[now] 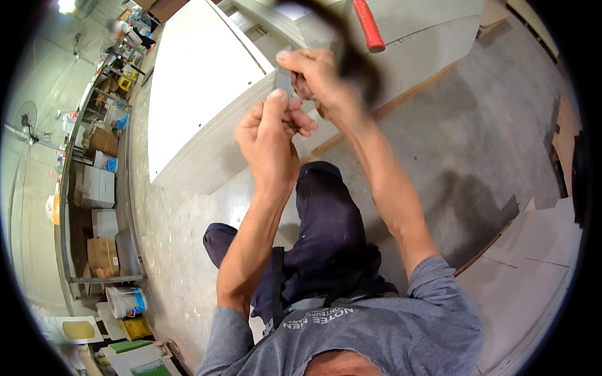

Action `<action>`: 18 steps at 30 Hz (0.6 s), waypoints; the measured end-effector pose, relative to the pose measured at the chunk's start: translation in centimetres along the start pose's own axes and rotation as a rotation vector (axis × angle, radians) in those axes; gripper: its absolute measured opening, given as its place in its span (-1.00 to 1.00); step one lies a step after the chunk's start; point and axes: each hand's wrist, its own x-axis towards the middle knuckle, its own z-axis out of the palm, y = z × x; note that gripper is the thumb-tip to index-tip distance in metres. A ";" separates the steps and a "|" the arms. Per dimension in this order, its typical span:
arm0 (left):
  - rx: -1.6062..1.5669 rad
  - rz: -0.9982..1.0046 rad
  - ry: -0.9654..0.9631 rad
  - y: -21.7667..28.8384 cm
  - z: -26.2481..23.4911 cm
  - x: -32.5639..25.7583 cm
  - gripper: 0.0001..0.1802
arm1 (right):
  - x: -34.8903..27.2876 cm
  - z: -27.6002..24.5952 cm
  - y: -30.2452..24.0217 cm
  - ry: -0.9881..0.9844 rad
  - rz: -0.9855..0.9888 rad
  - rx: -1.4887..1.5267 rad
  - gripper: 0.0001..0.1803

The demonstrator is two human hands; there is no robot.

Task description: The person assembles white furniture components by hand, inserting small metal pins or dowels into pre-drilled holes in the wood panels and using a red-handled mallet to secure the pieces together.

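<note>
In front of me, my left hand [268, 128] pinches the lower end of a small, thin grey piece [283, 80] between thumb and fingers. My right hand [315, 76] has its thumb and curled fingers closed at the piece's upper end. What the piece is cannot be made out. Both hands are above the near edge of a stack of white panels [207, 69]. A dark blurred shape [360, 72] passes beside my right wrist; its kind is unclear. Beyond my right hand, a tool with a red handle [369, 26] lies on the white boards.
Wooden strips [417, 91] run under the panel stack. A long shelf [75, 188] with boxes and buckets lines the left side. Pale boards [533, 257] lie at the lower right. A white bucket [125, 302] stands at the lower left on the concrete floor [169, 250].
</note>
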 end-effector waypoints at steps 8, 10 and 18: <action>-0.030 -0.030 0.038 -0.8 0.6 -0.8 -0.74 | 0.0 -0.7 1.3 -0.021 0.132 0.015 -0.67; 0.007 0.014 0.055 -0.2 1.0 -0.8 -0.74 | 0.1 -0.5 0.4 -0.047 0.129 0.004 -0.68; -0.004 -0.083 0.061 -1.8 -0.3 -0.9 -0.74 | -0.5 -1.7 3.9 0.038 0.224 0.098 -0.67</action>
